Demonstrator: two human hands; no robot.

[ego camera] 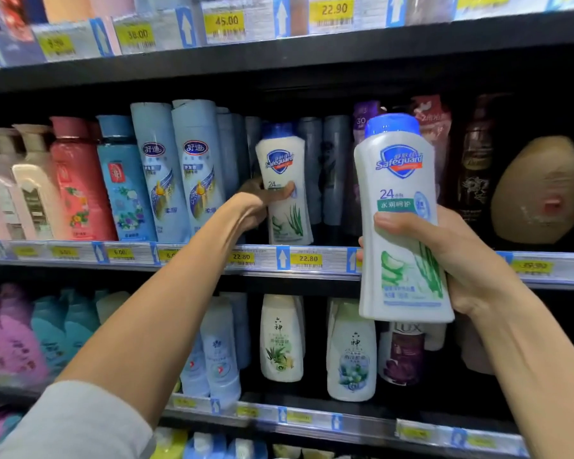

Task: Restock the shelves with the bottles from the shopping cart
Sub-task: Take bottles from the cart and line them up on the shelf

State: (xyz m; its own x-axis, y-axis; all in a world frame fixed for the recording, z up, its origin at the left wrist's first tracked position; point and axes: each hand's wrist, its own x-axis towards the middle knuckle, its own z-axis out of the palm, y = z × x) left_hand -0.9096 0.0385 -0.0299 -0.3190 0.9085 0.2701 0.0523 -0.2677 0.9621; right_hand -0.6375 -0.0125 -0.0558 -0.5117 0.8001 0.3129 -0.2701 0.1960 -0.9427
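Left hand [262, 202]: at frame centre, fingers wrapped round a white bottle [287, 190] standing on the middle shelf [212, 260].
Right hand [458, 256]: right of centre, gripping a second bottle [401, 226] upright, off the shelf.
Neighbours: blue bottles [179, 170] left, brown bottle [537, 190] far right.
Tags [307, 259]: yellow, 22.80.

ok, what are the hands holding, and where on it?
Left hand grips the shelved Safeguard bottle mid-body; right hand holds a second Safeguard bottle around its lower half.

one bottle [287, 190] on the middle shelf [179, 260], another bottle [403, 223] right, before it
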